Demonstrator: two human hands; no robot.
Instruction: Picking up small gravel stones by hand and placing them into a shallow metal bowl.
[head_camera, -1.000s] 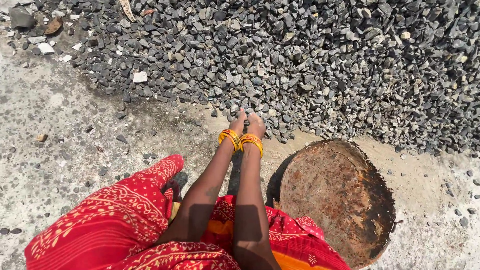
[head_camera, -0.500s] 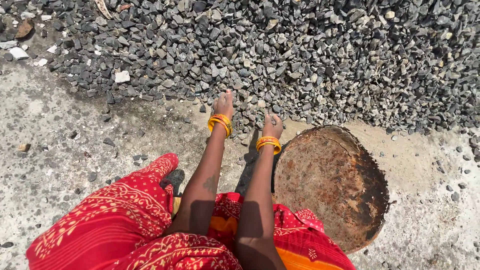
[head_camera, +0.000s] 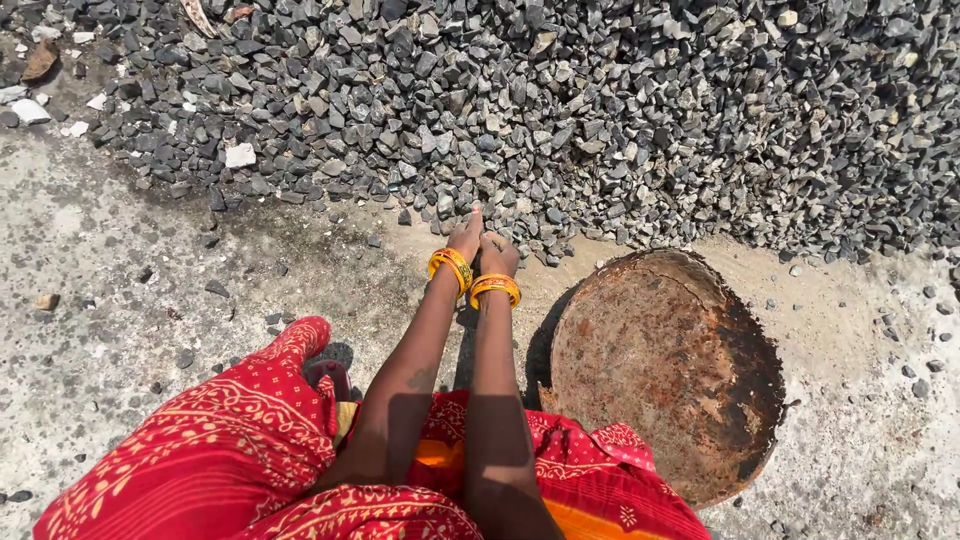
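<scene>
My left hand (head_camera: 464, 238) and my right hand (head_camera: 497, 254) are pressed side by side at the near edge of a large pile of grey crushed stone (head_camera: 600, 110). The fingertips touch the loose stones at the pile's foot. Each wrist wears yellow-orange bangles. The fingers point away from me, so whether they hold any stones is hidden. A round, rusty metal pan (head_camera: 665, 370) lies on the ground just right of my right forearm, with nothing visible in it.
My red patterned garment (head_camera: 200, 460) covers my knees at the bottom of the view. Rough concrete ground (head_camera: 100, 300) with scattered stones spreads to the left. A few pale stones (head_camera: 239, 155) lie at the pile's left edge.
Half a second ago my hands were spread apart at the pile's edge, the right one near the pan's rim. They have come back together at the foot of the pile.
</scene>
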